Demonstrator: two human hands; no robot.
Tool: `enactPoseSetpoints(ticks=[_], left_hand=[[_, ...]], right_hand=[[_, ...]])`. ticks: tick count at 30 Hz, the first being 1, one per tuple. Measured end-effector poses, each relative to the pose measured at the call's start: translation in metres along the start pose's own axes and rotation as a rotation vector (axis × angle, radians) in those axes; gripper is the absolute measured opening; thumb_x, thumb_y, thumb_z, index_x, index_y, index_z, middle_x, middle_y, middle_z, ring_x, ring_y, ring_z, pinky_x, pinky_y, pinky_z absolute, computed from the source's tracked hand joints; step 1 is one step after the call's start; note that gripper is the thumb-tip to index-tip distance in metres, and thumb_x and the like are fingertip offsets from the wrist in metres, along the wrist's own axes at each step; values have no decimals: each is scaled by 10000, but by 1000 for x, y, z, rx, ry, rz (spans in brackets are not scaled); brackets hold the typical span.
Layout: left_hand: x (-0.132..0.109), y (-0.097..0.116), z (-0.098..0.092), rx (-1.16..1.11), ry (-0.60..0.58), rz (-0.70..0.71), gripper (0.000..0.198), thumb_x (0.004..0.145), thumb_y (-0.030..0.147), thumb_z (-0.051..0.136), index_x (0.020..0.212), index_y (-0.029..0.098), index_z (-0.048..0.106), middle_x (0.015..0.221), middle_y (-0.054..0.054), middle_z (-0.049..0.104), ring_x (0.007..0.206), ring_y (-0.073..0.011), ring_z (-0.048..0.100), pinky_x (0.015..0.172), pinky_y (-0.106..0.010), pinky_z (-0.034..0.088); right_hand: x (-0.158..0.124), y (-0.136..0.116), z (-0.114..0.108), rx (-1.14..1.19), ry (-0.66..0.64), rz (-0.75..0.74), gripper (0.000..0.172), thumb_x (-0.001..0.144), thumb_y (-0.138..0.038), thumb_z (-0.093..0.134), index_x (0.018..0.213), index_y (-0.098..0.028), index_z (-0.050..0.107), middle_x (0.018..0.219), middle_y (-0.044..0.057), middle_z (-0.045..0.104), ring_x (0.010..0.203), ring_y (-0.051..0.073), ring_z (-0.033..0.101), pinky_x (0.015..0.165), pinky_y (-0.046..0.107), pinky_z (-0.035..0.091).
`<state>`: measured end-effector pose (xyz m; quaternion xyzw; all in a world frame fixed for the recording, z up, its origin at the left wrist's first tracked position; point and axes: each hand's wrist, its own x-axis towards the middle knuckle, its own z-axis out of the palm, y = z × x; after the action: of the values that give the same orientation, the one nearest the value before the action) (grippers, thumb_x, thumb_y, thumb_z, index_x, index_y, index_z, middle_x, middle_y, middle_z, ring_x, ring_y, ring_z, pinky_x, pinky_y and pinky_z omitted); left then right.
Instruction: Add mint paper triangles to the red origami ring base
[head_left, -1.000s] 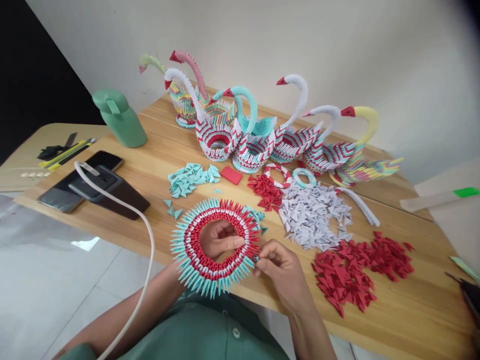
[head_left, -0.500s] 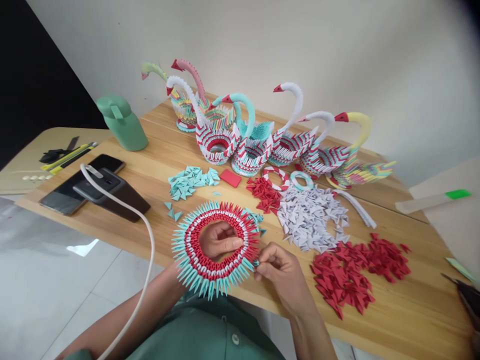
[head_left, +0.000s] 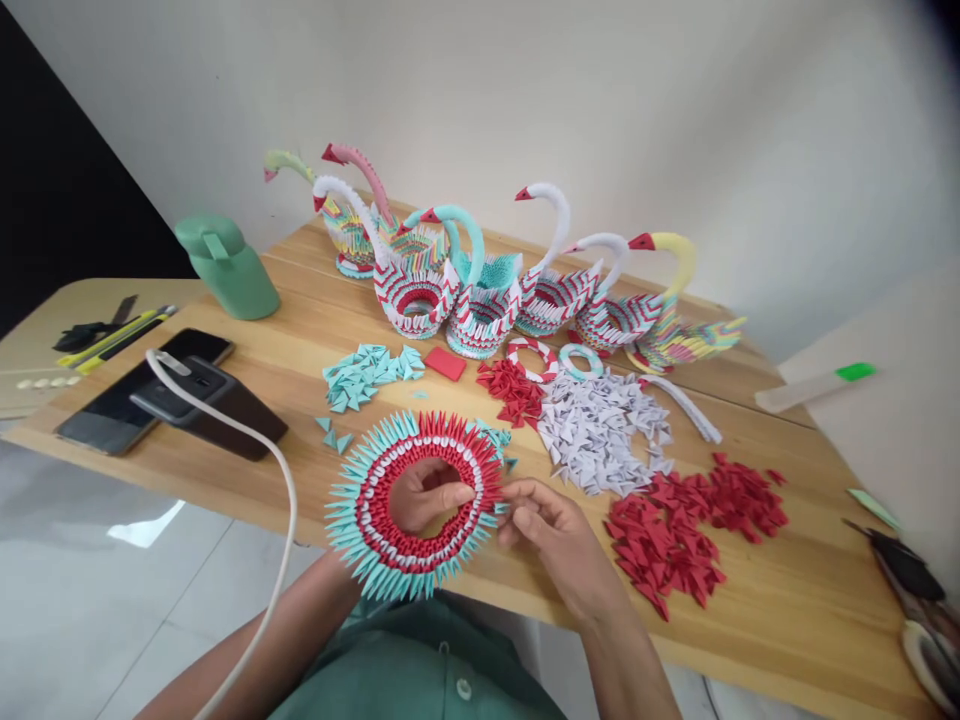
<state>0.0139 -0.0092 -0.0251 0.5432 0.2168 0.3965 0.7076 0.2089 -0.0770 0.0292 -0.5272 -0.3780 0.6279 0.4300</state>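
Note:
A ring-shaped origami piece [head_left: 373, 485], built from red, white and teal folded paper triangles, is tilted over the table's front edge. My left hand [head_left: 427, 498] grips it from behind and below, its thumb showing through the central hole; most of its fingers are hidden. At the right rim, my right hand [head_left: 551, 540] is closed, thumb and forefinger around a small teal paper triangle [head_left: 499, 509] against the ring. Teal triangles [head_left: 364, 377] lie beyond the ring, with a few more [head_left: 334, 436] to its left.
Several finished paper swans [head_left: 484, 325] line the back. Red [head_left: 664, 540] and white triangles [head_left: 600, 430] are heaped at right, near two small paper rings [head_left: 581, 362]. Left stand a green jug [head_left: 229, 270], a phone [head_left: 112, 430] and a dark device [head_left: 217, 410] with a white cable [head_left: 289, 500].
The view has shifted slightly, so the scene sits a little further left. My right hand's forefinger now reaches further along the ring's right rim; my left hand keeps its hold.

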Motion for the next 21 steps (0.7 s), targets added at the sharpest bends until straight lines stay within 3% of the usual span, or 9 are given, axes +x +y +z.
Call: enactPoseSetpoints(ticks=[6,12,17,21], left_hand=[[5,9,12,-39,-40,-15,422,804,562,681,800,140,658,730,-78,674,776,-245,660,706,-348,518],[-1,26,23,-55,-84,-36,429,750,565,730,801,142,681,721,-74,667,794,-258,649,726,-356,502],[-7,27,31,-207,11,-77,415,679,450,818,955,165,697,747,-18,665,728,-192,608,833,-367,483],[-6,25,30,-165,36,-100,343,682,445,808,803,148,685,716,-13,633,697,-163,565,799,-336,472]], right_hand=[[-3,-5,5,-48,-52,17,371,745,-525,779,758,-164,693,610,4,673,555,118,603,587,245,480],[-8,-10,7,-82,-54,-30,355,735,-507,788,763,-163,705,629,6,685,577,124,616,567,237,475],[-11,-16,7,-88,-77,-86,314,751,-479,781,750,-178,694,629,-10,673,582,119,592,570,237,452],[-11,-18,6,-73,-108,-76,331,719,-479,803,713,-176,667,628,-15,655,582,119,564,576,243,438]])
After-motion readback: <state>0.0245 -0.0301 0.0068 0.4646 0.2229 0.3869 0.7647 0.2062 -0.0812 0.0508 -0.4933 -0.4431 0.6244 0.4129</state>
